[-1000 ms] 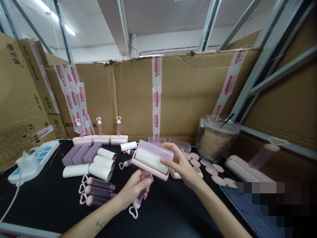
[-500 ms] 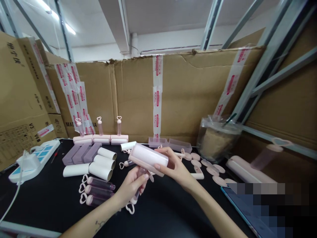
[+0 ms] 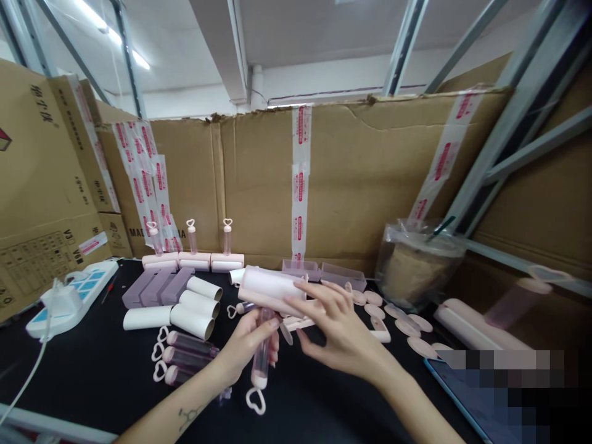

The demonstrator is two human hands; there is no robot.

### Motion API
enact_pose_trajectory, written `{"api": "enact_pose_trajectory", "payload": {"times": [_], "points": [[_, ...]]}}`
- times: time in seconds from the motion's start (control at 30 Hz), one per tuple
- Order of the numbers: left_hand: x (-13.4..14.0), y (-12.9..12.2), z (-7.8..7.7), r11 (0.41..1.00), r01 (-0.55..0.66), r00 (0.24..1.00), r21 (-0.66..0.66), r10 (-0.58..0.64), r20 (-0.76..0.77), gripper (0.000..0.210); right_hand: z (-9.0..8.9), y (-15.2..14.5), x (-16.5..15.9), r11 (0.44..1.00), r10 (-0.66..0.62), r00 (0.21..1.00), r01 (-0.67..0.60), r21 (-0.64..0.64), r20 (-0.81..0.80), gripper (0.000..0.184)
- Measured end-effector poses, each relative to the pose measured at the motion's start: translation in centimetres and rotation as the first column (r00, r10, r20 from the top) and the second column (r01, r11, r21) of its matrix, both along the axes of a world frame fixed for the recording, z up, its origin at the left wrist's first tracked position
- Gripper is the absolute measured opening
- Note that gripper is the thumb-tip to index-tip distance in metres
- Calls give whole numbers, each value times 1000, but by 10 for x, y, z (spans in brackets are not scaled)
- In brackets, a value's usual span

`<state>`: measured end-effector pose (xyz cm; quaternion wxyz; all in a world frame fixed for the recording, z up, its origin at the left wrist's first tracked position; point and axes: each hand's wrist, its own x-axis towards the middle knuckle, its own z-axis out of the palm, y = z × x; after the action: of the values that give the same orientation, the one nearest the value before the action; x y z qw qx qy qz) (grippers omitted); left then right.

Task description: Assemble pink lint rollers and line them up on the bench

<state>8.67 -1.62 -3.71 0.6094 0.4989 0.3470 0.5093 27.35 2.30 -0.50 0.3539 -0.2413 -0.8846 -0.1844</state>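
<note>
My left hand (image 3: 252, 342) is closed round the clear purple handle of a lint roller (image 3: 272, 285), whose white roll and pale pink cover point up and away. The handle's heart-shaped ring hangs below my fist. My right hand (image 3: 345, 327) has its fingers spread at the roll's right end. Fingertips appear to touch the roll there, while the thumb stands apart below. A round pink disc (image 3: 287, 333) shows just right of my left fingers; whether it is attached to the roller is unclear. Under the roller, pink parts on the table are partly hidden.
Left lie purple handles with heart rings (image 3: 189, 357), white paper rolls (image 3: 198, 305) and purple covers (image 3: 160, 287). Assembled lint rollers (image 3: 194, 260) stand behind. Pink discs (image 3: 402, 320), a bagged drink cup (image 3: 414, 265) and a phone (image 3: 467, 394) are right; a power strip (image 3: 78, 296) is far left.
My right hand has loosened from the roll, its fingers spreading and shifting slightly right and down. The lint roller has tilted closer to level, and more of its handle and heart ring shows.
</note>
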Motion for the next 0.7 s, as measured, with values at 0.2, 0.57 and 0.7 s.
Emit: {"api": "enact_pose_trajectory", "payload": {"times": [0.2,0.57,0.7], "points": [[-2,-4,6,993,114,992,4,-114,-53,43,-16,11,-8,938,-97,992,66,339,78,37],[3,-5,-1,978,80,995,192,-90,41,51,31,121,-44,960,-45,990,6,-280,-135,37],[6,-8,-3,976,132,990,172,-121,-74,52,25,178,-60,925,-120,992,104,-367,-23,39]]}}
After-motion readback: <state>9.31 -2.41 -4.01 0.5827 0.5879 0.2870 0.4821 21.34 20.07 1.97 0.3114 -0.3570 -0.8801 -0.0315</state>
